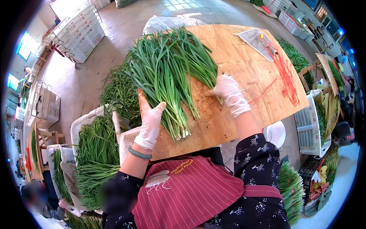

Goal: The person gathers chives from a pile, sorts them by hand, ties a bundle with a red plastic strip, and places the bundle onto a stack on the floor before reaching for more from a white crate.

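Observation:
A large pile of garlic chives (pixel 160 80) lies on the wooden board (pixel 217 128), white stem ends toward me and leaf tips away. My left hand (pixel 150 120), in a clear glove, rests against the pile's left edge with fingers stretched along it and the thumb apart. To the right, a smaller bunch of garlic chives (pixel 200 63) slants across the board. My right hand (pixel 227 91), also gloved, closes round its lower stems, thumb toward the main pile. The fingertips beneath the leaves are partly hidden.
Red ties (pixel 286 82) and a grey mesh piece (pixel 254 42) lie at the board's far right. A crate of greens (pixel 95 152) stands at left, a white bucket (pixel 275 134) at right. Stacked white crates (pixel 78 34) stand far left. Another person (pixel 42 198) is at lower left.

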### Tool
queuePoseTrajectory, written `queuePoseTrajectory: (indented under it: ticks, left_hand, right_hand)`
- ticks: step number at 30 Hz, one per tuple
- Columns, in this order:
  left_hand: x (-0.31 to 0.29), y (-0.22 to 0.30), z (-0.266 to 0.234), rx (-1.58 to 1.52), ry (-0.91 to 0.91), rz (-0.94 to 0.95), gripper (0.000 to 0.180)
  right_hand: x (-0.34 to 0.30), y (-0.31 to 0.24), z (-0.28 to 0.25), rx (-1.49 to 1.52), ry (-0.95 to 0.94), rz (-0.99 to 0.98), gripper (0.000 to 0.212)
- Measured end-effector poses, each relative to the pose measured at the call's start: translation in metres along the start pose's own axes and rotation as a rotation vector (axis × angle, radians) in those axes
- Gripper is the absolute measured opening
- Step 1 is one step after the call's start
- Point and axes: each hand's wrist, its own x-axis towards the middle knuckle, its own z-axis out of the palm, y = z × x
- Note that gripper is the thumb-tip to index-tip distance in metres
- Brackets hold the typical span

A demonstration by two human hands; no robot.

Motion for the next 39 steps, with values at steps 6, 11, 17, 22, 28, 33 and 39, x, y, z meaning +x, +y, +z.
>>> queuePoseTrajectory:
  ticks: [6,11,17,22,28,33,39]
  left_hand:
    - [-0.014,0.029,-0.012,-0.224,-0.099,-0.092,0.08]
    - [-0.007,0.023,-0.022,-0.365,-0.215,-0.172,0.079]
    - [0.011,0.038,0.004,-0.259,-0.114,-0.22,0.117]
    - [0.004,0.032,0.034,0.114,0.014,-0.082,0.116]
    - [-0.012,0.036,-0.003,-0.791,-0.246,-0.256,0.057]
    - [-0.033,0.026,-0.018,-0.715,-0.201,-0.223,0.05]
    - [-0.02,0.026,-0.038,-0.168,-0.144,-0.294,0.097]
  right_hand:
    - [0.002,0.008,-0.001,0.908,-0.203,-0.174,0.058]
    - [-0.017,0.002,0.002,0.914,-0.23,-0.205,0.059]
    - [-0.039,-0.071,-0.012,0.204,-0.234,-0.102,0.119]
    - [-0.045,-0.106,0.02,0.381,-0.155,-0.037,0.093]
    - [-0.064,-0.063,0.001,1.327,-0.43,-0.231,0.075]
    - [-0.079,-0.024,-0.006,1.094,-0.335,-0.34,0.07]
    - [-0.063,0.013,-0.011,0.578,-0.322,-0.392,0.069]
